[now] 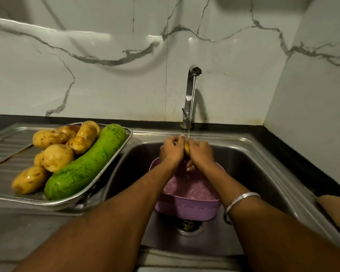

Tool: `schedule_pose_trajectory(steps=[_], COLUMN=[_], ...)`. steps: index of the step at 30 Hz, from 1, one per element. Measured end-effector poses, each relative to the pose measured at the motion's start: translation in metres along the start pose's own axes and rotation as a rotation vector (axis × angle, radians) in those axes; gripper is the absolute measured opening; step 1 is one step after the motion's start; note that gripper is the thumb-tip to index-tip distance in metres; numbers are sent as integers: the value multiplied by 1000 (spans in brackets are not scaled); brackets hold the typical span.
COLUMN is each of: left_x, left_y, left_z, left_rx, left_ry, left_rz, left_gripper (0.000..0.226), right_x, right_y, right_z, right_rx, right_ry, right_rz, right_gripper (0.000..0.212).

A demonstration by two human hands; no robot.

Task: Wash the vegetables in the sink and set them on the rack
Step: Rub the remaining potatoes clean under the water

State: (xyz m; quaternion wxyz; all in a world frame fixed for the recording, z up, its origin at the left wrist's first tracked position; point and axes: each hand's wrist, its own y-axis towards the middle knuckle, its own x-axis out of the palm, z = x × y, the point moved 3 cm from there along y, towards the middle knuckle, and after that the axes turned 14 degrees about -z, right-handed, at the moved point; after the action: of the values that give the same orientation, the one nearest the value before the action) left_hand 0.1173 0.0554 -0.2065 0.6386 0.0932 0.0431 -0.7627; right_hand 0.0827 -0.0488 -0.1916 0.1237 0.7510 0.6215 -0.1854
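Note:
My left hand (pixel 171 152) and my right hand (pixel 199 153) are pressed together around a small yellow potato (pixel 187 149) over the steel sink (pixel 249 160), right under the thin stream from the tap (pixel 190 95). Only a sliver of the potato shows between the fingers. A purple plastic basket (pixel 186 209) sits in the sink below my hands. On the left, a steel rack tray (pixel 98 185) holds several wet potatoes (pixel 57 157) and a long green gourd (pixel 88 163).
The ribbed draining board (pixel 6 148) lies under and left of the tray. The sink drain (pixel 188 226) shows below the basket. A marble wall rises behind, and a black counter strip (pixel 294 154) runs along the right.

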Motion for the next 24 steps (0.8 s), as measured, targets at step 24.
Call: schedule_pose_trajectory(steps=[24], left_x=[21], left_y=[0], left_z=[2], left_rx=[-155], left_ry=[-449], left_rz=[-206], left_gripper=[27], right_x=[31], right_y=[-11], right_z=[7], right_rx=[115], right_ry=[230], right_rz=[52], right_gripper=[17])
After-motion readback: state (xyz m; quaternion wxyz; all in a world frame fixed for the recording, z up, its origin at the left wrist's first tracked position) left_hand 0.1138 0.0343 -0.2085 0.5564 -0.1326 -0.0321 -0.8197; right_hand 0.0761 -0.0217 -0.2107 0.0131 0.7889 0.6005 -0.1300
